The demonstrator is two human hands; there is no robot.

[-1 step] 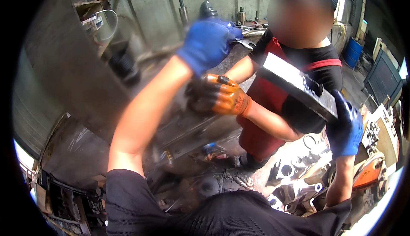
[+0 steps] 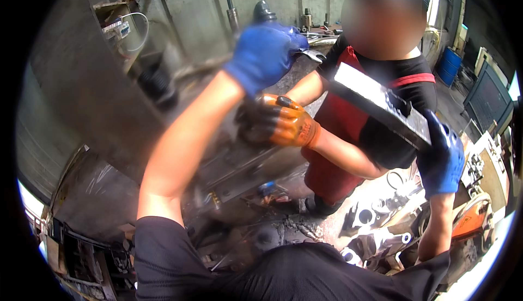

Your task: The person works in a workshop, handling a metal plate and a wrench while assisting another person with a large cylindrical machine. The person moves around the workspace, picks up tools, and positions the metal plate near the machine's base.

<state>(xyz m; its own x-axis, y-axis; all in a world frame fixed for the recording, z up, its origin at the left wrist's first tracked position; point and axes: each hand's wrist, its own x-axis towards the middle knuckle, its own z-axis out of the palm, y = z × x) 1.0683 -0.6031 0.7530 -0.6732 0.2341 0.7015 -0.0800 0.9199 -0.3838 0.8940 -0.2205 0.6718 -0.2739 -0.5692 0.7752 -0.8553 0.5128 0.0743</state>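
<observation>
My left hand (image 2: 265, 53), in a blue glove, is raised at the upper middle and closed round a wrench. The open jaw end of the wrench (image 2: 313, 56) sticks out to the right of the fist. On the right side, my right hand (image 2: 442, 157), also gloved in blue, grips the lower end of a long rectangular metal block (image 2: 376, 102). The block is tilted, with a bright upper face and a notch near my fingers. Just below my left hand is a co-worker's orange-gloved hand (image 2: 291, 122); what it holds is blurred and dark.
A co-worker (image 2: 348, 121) in black and red stands close in front, partly behind the block. Shiny metal parts (image 2: 376, 214) lie at the lower right. A large dark plate or machine panel (image 2: 87, 83) rises at left. A blue drum (image 2: 450, 67) stands farther back.
The block and my right hand have shifted up very slightly. Otherwise nothing visibly differs.
</observation>
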